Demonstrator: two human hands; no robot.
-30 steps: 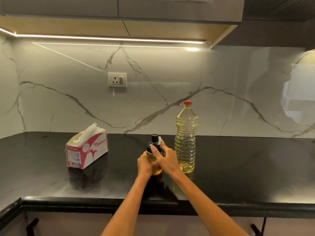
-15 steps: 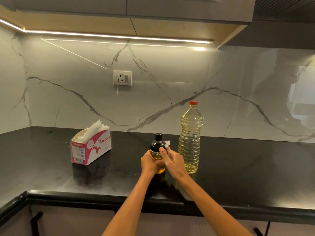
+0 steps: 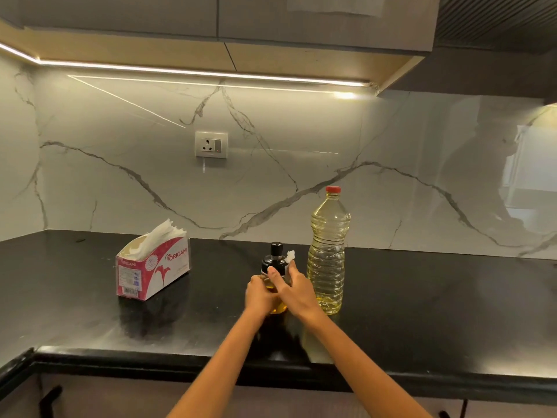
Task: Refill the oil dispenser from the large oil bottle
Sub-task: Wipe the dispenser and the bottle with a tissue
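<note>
Standing upright on the black counter point(image 3: 422, 297), the oil dispenser point(image 3: 275, 267) is gripped low by the left hand point(image 3: 259, 294), fingers curled round its glass body. The right hand point(image 3: 297, 292) pinches a white tissue scrap point(image 3: 290, 256) against the dispenser's black top. Just right of the dispenser stands the large oil bottle point(image 3: 328, 251), red cap on. A tissue box point(image 3: 153, 268) sits well apart to the left.

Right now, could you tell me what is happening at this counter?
A person stands at the black countertop with both hands on the small oil dispenser. The left hand grips its glass body, and the right hand holds a bit of white tissue against its black top. The large oil bottle stands upright just right of it, red cap on, so no pouring has begun. A tissue box sits to the left.
</note>
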